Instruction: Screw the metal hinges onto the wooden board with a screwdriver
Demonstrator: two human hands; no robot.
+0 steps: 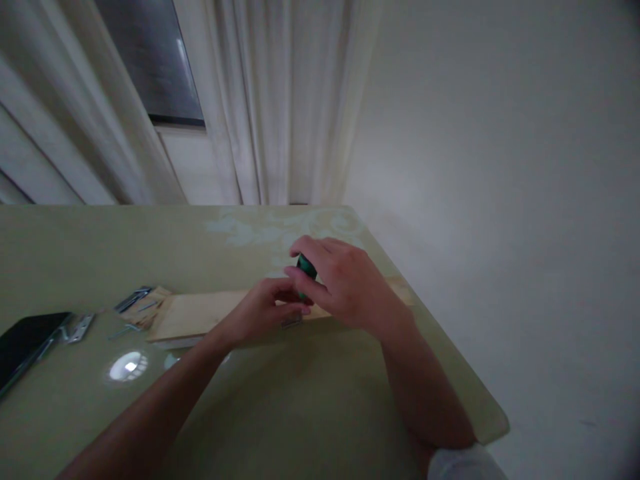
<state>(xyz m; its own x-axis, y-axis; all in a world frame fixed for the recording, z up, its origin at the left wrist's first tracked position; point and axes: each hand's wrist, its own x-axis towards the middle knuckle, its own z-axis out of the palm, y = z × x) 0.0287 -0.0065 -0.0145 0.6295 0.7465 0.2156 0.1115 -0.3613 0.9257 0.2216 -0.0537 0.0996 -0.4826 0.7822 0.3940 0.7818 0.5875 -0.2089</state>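
A green screwdriver handle [307,267] stands upright over a pale wooden board [200,310], and my right hand [345,280] wraps its fingers round the top. My left hand [265,307] is closed just below, its fingertips pinched by the lower end of the handle. What those fingertips hold is hidden. A small metal hinge [291,323] sits at the board's near edge, under my left fingers. The screwdriver's shaft and tip are out of sight behind my hands.
Left of the board, screws [134,298] lie on splintered wood scraps [150,313]. A metal plate [81,328] and a dark phone-like slab [30,343] lie farther left. The table's [320,413] right edge runs beside my right forearm, near a wall [500,200].
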